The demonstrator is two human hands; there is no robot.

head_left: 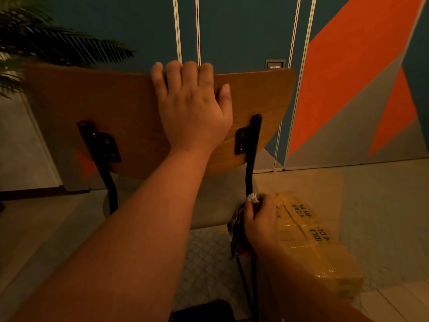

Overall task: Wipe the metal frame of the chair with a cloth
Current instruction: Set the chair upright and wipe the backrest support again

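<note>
Cloth on rear chair leg

L hand (pixel 190 108) lying on wooden backrest (pixel 120 108), fingers hooked over top edge, thumb at the back. R hand (pixel 261 219) low down, fingers curled round crumpled cloth (pixel 252 198), pressing it to black metal frame (pixel 250 173) by seat (pixel 209 205). Yellow box (pixel 313 240) on floor, just beside R hand.

A taped cardboard box (pixel 311 238) lies on the floor (pixel 383 205).

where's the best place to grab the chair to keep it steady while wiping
Grip the top edge of the wooden backrest from behind and above, as the left hand does: the thin curved panel lets fingers hook over its rim, leaving the black frame upright free for the right hand and cloth.
</note>
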